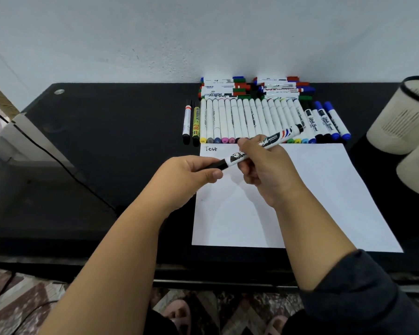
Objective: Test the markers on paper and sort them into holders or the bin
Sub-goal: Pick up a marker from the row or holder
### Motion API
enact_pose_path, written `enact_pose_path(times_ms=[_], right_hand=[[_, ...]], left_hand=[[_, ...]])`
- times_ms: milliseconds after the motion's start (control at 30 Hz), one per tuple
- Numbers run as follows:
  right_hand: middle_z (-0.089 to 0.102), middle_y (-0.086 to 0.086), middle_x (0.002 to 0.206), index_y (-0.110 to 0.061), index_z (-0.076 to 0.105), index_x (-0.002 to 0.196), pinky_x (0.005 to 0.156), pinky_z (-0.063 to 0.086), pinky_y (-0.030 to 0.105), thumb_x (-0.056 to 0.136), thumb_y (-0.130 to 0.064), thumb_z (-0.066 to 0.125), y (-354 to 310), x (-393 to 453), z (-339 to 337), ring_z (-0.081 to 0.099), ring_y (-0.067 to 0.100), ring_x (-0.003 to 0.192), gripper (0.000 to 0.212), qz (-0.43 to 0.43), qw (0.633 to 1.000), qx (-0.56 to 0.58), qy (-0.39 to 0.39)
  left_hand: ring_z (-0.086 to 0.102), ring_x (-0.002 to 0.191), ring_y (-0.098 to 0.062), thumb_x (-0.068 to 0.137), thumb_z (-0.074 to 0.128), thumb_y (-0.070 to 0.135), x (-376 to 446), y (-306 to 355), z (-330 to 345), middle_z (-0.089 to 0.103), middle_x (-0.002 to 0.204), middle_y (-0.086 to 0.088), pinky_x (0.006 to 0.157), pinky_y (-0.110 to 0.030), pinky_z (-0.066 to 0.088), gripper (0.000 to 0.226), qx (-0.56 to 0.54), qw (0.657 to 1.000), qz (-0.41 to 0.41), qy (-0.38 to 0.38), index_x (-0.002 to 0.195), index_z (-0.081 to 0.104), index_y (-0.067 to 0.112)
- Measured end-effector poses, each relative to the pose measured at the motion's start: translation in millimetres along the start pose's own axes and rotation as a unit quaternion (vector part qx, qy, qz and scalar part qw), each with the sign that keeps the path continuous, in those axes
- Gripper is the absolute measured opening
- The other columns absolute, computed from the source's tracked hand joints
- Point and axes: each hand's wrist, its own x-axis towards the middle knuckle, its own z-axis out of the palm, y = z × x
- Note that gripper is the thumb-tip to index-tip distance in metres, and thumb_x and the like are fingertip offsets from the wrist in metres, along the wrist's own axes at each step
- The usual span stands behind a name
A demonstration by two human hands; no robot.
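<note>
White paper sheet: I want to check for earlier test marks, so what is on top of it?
On the white paper sheet, only the handwritten word "Test" shows, at its far left corner. Both hands and the black-capped marker they hold cover part of its middle.

We're looking at a matt black tabletop (pixel 111 131) with a smooth white sheet of paper (pixel 324 189) on it, and behind that a row of glossy white plastic markers (pixel 247 117). We see two cream ribbed plastic holders (pixel 397 119) with a dull finish at the right, and a faintly rough, matt pale painted wall (pixel 179 32) behind.
</note>
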Motion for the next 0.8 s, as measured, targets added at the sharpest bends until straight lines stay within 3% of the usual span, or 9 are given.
enact_pose_path(times_ms=[100, 233, 367, 433, 500, 633, 800], right_hand=[[0.045, -0.002, 0.045, -0.021, 0.049, 0.049, 0.042, 0.031, 0.019, 0.089, -0.013, 0.059, 3, 0, 2, 0.039, 0.011, 0.04, 0.042, -0.005, 0.999, 0.017, 0.035], [0.039, -0.001, 0.046, -0.019, 0.033, 0.06, 0.039, 0.029, 0.015, 0.088, -0.005, 0.052, 9, 2, 6, 0.035, 0.01, 0.035, 0.037, 0.003, 0.997, 0.053, 0.054], [0.037, -0.003, 0.045, -0.02, 0.032, 0.061, 0.039, 0.026, 0.015, 0.089, -0.004, 0.05, 13, 5, 5, 0.032, 0.01, 0.036, 0.037, 0.011, 0.995, 0.083, 0.056], [0.036, -0.001, 0.046, -0.02, 0.031, 0.06, 0.039, 0.026, 0.015, 0.089, -0.004, 0.049, 14, 5, 6, 0.032, 0.01, 0.036, 0.038, 0.018, 0.994, 0.086, 0.056], [0.035, -0.001, 0.047, -0.02, 0.031, 0.059, 0.038, 0.027, 0.015, 0.089, -0.004, 0.049, 15, 5, 7, 0.033, 0.009, 0.036, 0.038, 0.023, 0.995, 0.08, 0.057], [0.035, -0.002, 0.047, -0.021, 0.031, 0.059, 0.037, 0.027, 0.014, 0.089, -0.005, 0.048, 14, 6, 9, 0.032, 0.008, 0.036, 0.038, 0.029, 0.994, 0.077, 0.067], [0.039, -0.005, 0.046, -0.02, 0.038, 0.062, 0.038, 0.031, 0.015, 0.09, -0.009, 0.052, 12, 6, 10, 0.036, 0.007, 0.038, 0.033, 0.03, 0.994, 0.073, 0.078]], left_hand=[[0.063, 0.087, 0.0, 0.084, 0.069, 0.027, -2, 3, 1, 0.071, 0.082, 0.015, 0.067, -0.009, 0.038, 0.02, 0.002, 1.0, -0.007, -0.002, 0.078, 0.065, 0.046], [0.061, 0.079, 0.004, 0.084, 0.069, 0.024, -2, 2, 5, 0.071, 0.079, 0.015, 0.067, -0.009, 0.039, 0.025, -0.006, 1.0, -0.007, 0.021, 0.075, 0.064, 0.046], [0.046, 0.042, 0.005, 0.086, 0.066, 0.022, -2, 5, 9, 0.07, 0.079, 0.009, 0.05, -0.007, 0.04, 0.025, -0.007, 1.0, -0.002, 0.016, 0.075, 0.064, 0.044], [0.041, 0.035, 0.003, 0.088, 0.064, 0.02, -3, 6, 10, 0.07, 0.08, 0.006, 0.043, -0.007, 0.037, 0.025, -0.002, 1.0, 0.003, 0.008, 0.077, 0.063, 0.042], [0.046, 0.042, 0.004, 0.088, 0.064, 0.02, -2, 5, 10, 0.07, 0.079, 0.006, 0.044, -0.007, 0.037, 0.02, -0.005, 1.0, 0.005, 0.007, 0.082, 0.067, 0.039], [0.062, 0.083, -0.008, 0.089, 0.063, 0.022, 0, 2, 13, 0.07, 0.08, 0.009, 0.064, -0.007, 0.041, 0.021, 0.002, 1.0, 0.001, 0.016, 0.079, 0.066, 0.041], [0.05, 0.065, -0.008, 0.089, 0.063, 0.023, 0, 5, 13, 0.07, 0.086, -0.001, 0.048, -0.003, 0.036, 0.02, 0.006, 0.999, 0.0, 0.033, 0.081, 0.067, 0.041]])
